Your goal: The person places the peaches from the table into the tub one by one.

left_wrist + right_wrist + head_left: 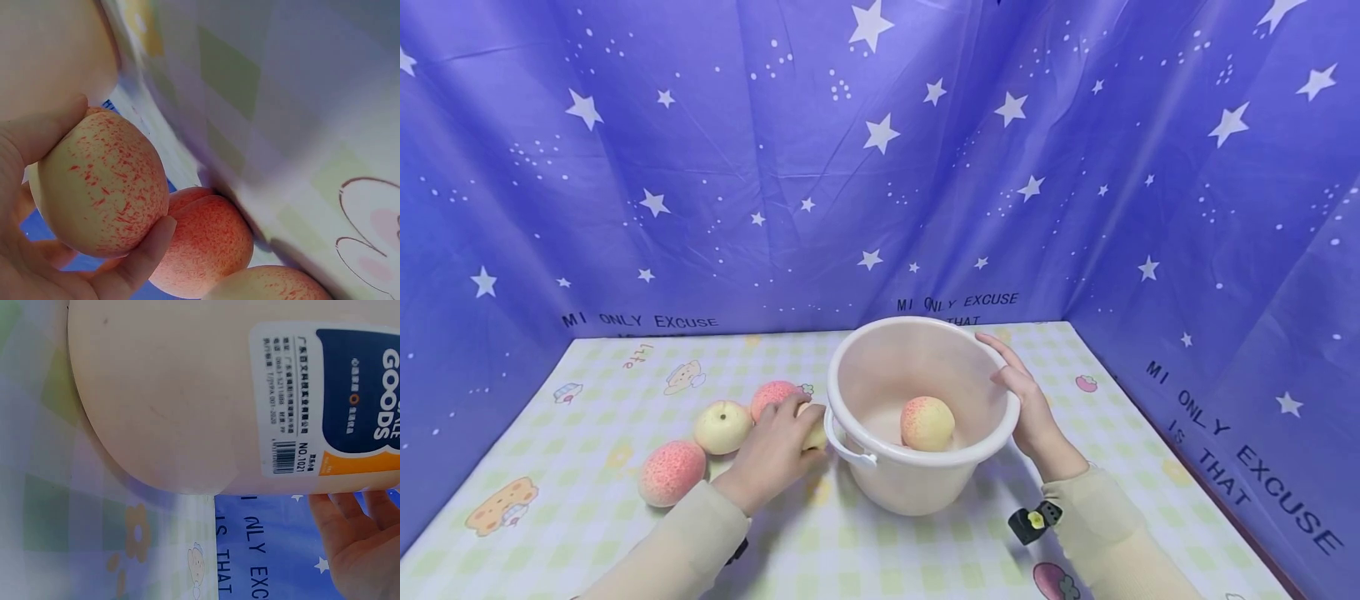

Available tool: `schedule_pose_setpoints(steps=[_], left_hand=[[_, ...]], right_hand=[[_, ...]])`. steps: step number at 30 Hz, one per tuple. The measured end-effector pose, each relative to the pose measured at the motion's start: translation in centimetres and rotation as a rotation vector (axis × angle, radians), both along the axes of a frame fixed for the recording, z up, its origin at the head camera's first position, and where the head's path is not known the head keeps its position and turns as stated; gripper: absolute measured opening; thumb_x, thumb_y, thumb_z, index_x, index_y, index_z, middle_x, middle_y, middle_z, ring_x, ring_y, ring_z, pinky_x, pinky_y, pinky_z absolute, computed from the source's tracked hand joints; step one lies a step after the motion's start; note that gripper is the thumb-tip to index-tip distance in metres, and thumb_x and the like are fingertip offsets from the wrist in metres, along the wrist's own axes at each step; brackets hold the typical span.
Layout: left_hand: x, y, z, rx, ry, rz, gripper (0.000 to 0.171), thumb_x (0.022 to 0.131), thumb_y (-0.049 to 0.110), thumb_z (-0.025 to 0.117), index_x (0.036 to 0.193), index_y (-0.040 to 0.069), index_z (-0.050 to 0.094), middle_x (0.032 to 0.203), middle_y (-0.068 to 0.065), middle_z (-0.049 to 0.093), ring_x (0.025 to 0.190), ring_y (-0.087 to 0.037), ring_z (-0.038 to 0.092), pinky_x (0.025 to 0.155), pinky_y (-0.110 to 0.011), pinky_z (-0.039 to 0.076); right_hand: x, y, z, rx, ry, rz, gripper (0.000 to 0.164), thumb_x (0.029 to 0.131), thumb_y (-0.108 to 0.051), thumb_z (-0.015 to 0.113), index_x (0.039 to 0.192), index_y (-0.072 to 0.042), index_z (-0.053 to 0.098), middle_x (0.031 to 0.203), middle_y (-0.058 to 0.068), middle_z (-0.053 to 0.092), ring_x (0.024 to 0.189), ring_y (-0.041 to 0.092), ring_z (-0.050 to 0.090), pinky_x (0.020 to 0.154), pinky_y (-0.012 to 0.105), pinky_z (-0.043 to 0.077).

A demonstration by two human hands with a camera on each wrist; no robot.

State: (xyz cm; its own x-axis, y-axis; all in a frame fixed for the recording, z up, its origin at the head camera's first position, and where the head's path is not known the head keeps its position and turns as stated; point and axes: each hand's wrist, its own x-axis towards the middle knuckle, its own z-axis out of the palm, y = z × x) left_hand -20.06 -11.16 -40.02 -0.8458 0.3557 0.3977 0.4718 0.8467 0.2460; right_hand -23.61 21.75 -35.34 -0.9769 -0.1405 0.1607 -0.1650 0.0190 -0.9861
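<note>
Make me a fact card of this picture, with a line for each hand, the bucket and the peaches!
Left hand: this hand holds a red-speckled peach beside the bucket
Right hand: this hand holds the bucket's rim
Bucket: pale pink bucket, with a white handle and a sticker
Inside bucket: yellow-and-red peach
Other peaches on table: front pink peach, pale peach, back pink peach
Tablecloth: green-and-white checked tablecloth
Background: blue curtain with white stars

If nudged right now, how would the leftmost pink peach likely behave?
The pink peach would probably roll, being rounded. Its speckled skin looks matte, so perhaps not slippery. The pale fruit beside it might block one direction.
</note>
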Motion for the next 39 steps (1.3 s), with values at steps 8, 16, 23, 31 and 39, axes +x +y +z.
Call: schedule_pose_setpoints(steps=[8,16,23,31,39], left_hand=[[0.2,-0.3,0.7,0.045,-0.018,0.000,0.051,0.075,0.025,0.085,0.120,0.016,0.064,0.128,-0.018,0.059,0.102,-0.042,0.060,0.085,-0.051,0.052],[0.3,-0.8,1.7,0.062,0.000,0.006,0.051,0.078,0.026,0.084,0.124,0.015,0.063,0.126,-0.015,0.059,0.110,-0.041,0.057,0.091,-0.054,0.051],[0.4,-0.9,2.9,0.073,0.007,0.046,0.052,0.077,0.029,0.084,0.124,0.019,0.063,0.131,-0.017,0.057,0.111,-0.043,0.058,0.086,-0.057,0.052],[0.6,-0.9,3.9,0.081,0.040,0.064,0.054,0.077,0.032,0.084,0.126,0.020,0.063,0.133,-0.017,0.057,0.107,-0.043,0.058,0.079,-0.055,0.054],[0.7,-1.2,4.5,0.094,0.089,0.089,0.052,0.076,0.036,0.083,0.123,0.023,0.065,0.128,-0.013,0.060,0.099,-0.040,0.059,0.066,-0.049,0.053]], right_hand=[[0.1,0.0,0.1,0.005,-0.003,-0.003,0.069,0.084,-0.007,0.030,0.154,-0.011,0.029,0.142,-0.001,0.040,0.118,0.013,0.047,0.097,0.023,0.040],[0.1,0.0,0.0,0.007,0.006,-0.002,0.069,0.084,-0.007,0.029,0.154,-0.010,0.028,0.141,-0.002,0.040,0.117,0.012,0.048,0.096,0.024,0.040],[0.1,0.0,-0.1,0.006,0.011,0.001,0.069,0.084,-0.007,0.029,0.154,-0.010,0.029,0.140,-0.004,0.041,0.118,0.012,0.047,0.097,0.024,0.040],[0.1,0.0,0.0,0.005,0.012,0.001,0.069,0.084,-0.007,0.029,0.154,-0.010,0.029,0.140,-0.004,0.041,0.117,0.011,0.047,0.097,0.023,0.039],[0.1,0.0,0.0,0.003,0.011,0.004,0.069,0.084,-0.007,0.029,0.154,-0.010,0.028,0.140,-0.003,0.041,0.118,0.012,0.047,0.097,0.023,0.040]])
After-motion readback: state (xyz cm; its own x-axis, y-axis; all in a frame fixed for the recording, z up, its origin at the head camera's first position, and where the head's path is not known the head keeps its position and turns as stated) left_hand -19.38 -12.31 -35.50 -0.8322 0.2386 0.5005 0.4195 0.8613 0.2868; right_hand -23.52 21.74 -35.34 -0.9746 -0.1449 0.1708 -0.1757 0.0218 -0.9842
